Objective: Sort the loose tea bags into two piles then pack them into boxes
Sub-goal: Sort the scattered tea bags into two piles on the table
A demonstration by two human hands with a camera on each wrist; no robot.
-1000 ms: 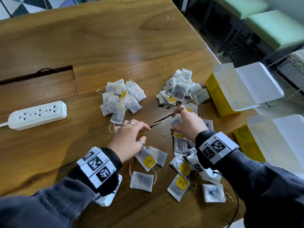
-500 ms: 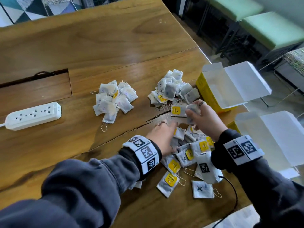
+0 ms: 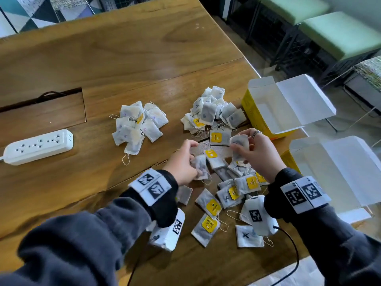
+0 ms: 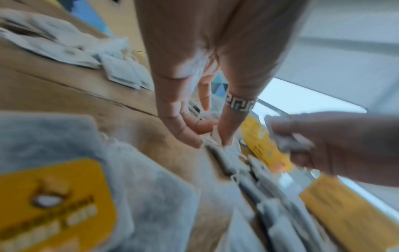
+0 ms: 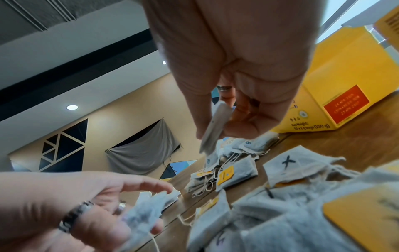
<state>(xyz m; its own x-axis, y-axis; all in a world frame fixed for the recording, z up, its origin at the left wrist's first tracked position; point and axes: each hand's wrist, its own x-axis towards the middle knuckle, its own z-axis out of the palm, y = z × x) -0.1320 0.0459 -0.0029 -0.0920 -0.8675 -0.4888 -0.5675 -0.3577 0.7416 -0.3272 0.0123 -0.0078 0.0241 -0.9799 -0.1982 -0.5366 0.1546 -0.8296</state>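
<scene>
Two sorted piles of tea bags lie on the wooden table: a left pile [image 3: 138,126] and a right pile [image 3: 212,112]. Loose tea bags [image 3: 228,193], several with yellow tags, are heaped between my wrists. My left hand [image 3: 193,159] grips a crumpled tea bag [image 5: 146,209] just above the heap's far left edge. My right hand [image 3: 241,145] pinches a single tea bag [image 5: 218,119] between thumb and fingers, lifted above the heap, near the right pile. Two yellow boxes stand open at the right, one far [image 3: 253,112] and one near [image 3: 288,162].
A white power strip [image 3: 39,146] lies at the left, below a cable recess [image 3: 41,116] in the table. The table's right edge runs just behind the boxes. Green stools [image 3: 340,34] stand beyond it. A black cable [image 3: 292,244] trails from my right wrist.
My left hand has moved right from beside the left pile to the loose heap and taken hold of a bag. My right hand has lifted a bag off the heap.
</scene>
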